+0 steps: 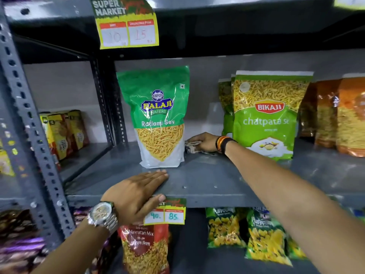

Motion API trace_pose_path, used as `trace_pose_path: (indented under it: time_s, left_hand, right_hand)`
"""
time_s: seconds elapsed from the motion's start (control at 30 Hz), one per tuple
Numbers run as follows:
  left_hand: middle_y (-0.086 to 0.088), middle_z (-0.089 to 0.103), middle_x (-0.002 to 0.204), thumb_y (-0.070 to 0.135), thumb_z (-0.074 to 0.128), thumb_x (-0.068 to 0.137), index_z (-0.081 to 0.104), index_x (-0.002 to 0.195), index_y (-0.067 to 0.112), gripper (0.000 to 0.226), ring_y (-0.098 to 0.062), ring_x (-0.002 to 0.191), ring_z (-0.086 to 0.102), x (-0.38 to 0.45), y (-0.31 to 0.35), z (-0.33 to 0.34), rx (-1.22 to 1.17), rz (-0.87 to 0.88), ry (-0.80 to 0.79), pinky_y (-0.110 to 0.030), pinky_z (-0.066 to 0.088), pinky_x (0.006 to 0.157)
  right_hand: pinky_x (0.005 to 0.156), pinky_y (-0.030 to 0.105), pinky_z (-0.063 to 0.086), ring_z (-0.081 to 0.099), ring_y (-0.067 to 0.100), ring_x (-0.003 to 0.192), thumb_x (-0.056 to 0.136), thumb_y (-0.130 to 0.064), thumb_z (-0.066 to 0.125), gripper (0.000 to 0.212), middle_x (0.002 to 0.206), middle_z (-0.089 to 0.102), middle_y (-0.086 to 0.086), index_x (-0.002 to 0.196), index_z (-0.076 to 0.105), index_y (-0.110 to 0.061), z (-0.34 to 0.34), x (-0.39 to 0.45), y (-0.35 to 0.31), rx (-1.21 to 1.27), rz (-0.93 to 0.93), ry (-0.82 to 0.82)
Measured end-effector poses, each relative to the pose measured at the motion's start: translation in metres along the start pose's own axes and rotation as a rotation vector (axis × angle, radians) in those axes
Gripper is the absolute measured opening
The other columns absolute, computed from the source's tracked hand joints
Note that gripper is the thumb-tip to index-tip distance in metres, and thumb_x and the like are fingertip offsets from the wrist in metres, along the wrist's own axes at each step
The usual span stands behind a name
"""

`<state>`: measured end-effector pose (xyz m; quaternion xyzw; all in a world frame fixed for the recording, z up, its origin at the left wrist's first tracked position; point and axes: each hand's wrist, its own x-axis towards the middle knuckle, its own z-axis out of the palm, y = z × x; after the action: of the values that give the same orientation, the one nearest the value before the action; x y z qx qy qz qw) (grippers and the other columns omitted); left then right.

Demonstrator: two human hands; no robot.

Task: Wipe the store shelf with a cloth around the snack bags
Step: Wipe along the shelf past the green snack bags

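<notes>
A grey metal shelf (207, 180) holds a green Balaji Ratlami Sev bag (158, 117) standing upright at the middle. To its right stands a green Bikaji Chatpata Sev bag (264, 115). My right hand (205, 142) reaches deep between the two bags and presses a crumpled whitish cloth (191, 147) onto the shelf, right beside the Balaji bag's lower right corner. My left hand (136, 192) lies flat on the shelf's front edge, in front of the Balaji bag, with the thumb hooked under the lip. It holds no object.
Orange snack bags (335, 115) stand at the far right. Yellow boxes (63, 131) sit on the neighbouring shelf at the left, behind a slotted upright post (29, 115). A price tag (128, 26) hangs from the shelf above. Below hang a red Navratan Mix bag (146, 248) and green-yellow bags (256, 234).
</notes>
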<state>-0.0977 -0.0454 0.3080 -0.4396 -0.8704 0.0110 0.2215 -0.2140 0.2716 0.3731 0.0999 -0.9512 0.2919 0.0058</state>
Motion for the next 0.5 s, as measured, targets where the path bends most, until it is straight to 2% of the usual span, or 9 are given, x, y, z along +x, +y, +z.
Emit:
trace_pose_path:
  time_s: [0.13, 0.23, 0.3, 0.37, 0.43, 0.5]
  left_hand:
    - [0.002, 0.038, 0.160, 0.072, 0.012, 0.097, 0.031, 0.157, 0.024, 0.079, -0.017, 0.145, 0.039, 0.001, 0.002, -0.002, -0.055, -0.063, -0.037, -0.029, 0.023, 0.119]
    - [0.001, 0.038, 0.161, 0.071, 0.015, 0.097, 0.030, 0.157, 0.023, 0.078, -0.018, 0.145, 0.039, 0.002, 0.002, -0.004, -0.068, -0.056, -0.053, -0.032, 0.027, 0.118]
    - [-0.002, 0.041, 0.159, 0.068, 0.017, 0.098, 0.032, 0.157, 0.020, 0.078, -0.019, 0.144, 0.041, 0.002, 0.003, -0.006, -0.065, -0.053, -0.052, -0.032, 0.028, 0.117]
    - [-0.004, 0.043, 0.158, 0.068, 0.017, 0.097, 0.035, 0.156, 0.018, 0.079, -0.022, 0.143, 0.043, 0.002, 0.004, -0.007, -0.059, -0.050, -0.057, -0.034, 0.030, 0.117]
    - [-0.006, 0.044, 0.157, 0.070, 0.014, 0.097, 0.036, 0.155, 0.016, 0.082, -0.023, 0.142, 0.044, 0.001, 0.005, -0.008, -0.065, -0.053, -0.065, -0.037, 0.033, 0.117]
    - [-0.006, 0.043, 0.158, 0.073, 0.010, 0.095, 0.036, 0.155, 0.017, 0.086, -0.023, 0.143, 0.043, 0.000, 0.004, -0.008, -0.078, -0.060, -0.075, -0.039, 0.034, 0.118]
  right_hand:
    - [0.115, 0.033, 0.034, 0.051, 0.013, 0.126, 0.088, -0.008, 0.061, 0.049, 0.138, 0.056, -0.002, 0.134, 0.056, -0.024, -0.001, -0.062, -0.004, -0.059, -0.067, -0.052]
    - [0.110, 0.028, 0.039, 0.055, 0.009, 0.123, 0.089, -0.013, 0.064, 0.045, 0.134, 0.060, -0.006, 0.132, 0.057, -0.026, 0.003, -0.121, -0.015, -0.003, -0.136, -0.140]
    - [0.107, 0.030, 0.044, 0.059, 0.016, 0.122, 0.091, -0.012, 0.062, 0.042, 0.132, 0.062, -0.006, 0.131, 0.058, -0.025, -0.002, -0.146, -0.025, 0.064, -0.178, -0.213]
    - [0.105, 0.037, 0.044, 0.058, 0.027, 0.123, 0.092, -0.009, 0.057, 0.044, 0.134, 0.060, -0.006, 0.131, 0.057, -0.029, -0.015, -0.147, -0.031, 0.052, -0.146, -0.137]
    - [0.107, 0.029, 0.036, 0.050, 0.022, 0.131, 0.092, -0.005, 0.056, 0.046, 0.140, 0.055, -0.001, 0.134, 0.055, -0.023, -0.021, -0.135, -0.026, 0.041, -0.063, 0.022]
    - [0.110, 0.027, 0.032, 0.045, 0.021, 0.135, 0.090, -0.008, 0.061, 0.047, 0.144, 0.051, 0.005, 0.135, 0.054, -0.019, -0.013, -0.123, -0.017, 0.022, 0.018, 0.099]
